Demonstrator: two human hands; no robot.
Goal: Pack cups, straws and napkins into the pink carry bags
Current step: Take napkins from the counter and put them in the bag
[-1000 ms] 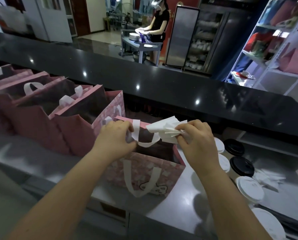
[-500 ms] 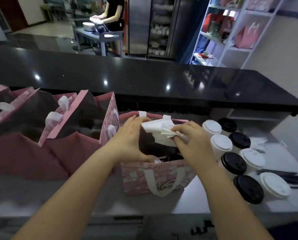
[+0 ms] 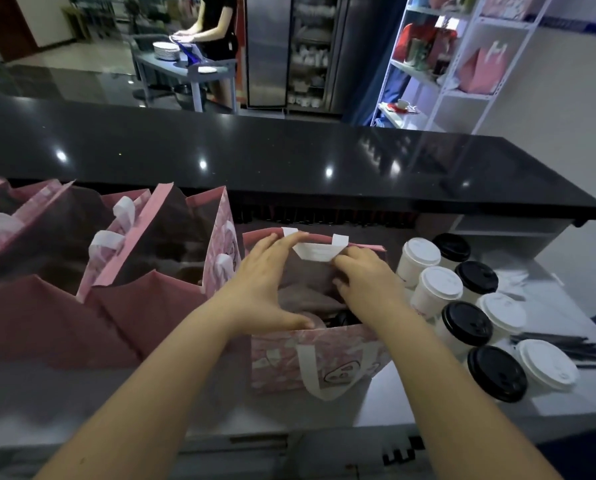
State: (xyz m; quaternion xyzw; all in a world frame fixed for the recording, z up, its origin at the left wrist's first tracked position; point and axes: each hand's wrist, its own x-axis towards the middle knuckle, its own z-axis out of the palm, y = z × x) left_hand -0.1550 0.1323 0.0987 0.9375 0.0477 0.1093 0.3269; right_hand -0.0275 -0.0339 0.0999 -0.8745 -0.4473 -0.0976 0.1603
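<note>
On the worktop [image 3: 411,403] we are standing the bag [image 3: 324,358] mid-surface, with cups [image 3: 438,285] crowding toward the right edge. Our left hand [image 3: 265,282] is spreading wide across the bag's mouth. Our right hand [image 3: 366,282] is curling inside, its grip hidden.

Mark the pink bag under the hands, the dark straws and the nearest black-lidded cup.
pink bag [image 3: 276,355]: head view, front printed wall.
dark straws [image 3: 563,348]: head view, middle of bundle.
nearest black-lidded cup [image 3: 496,373]: head view, lid centre.
</note>
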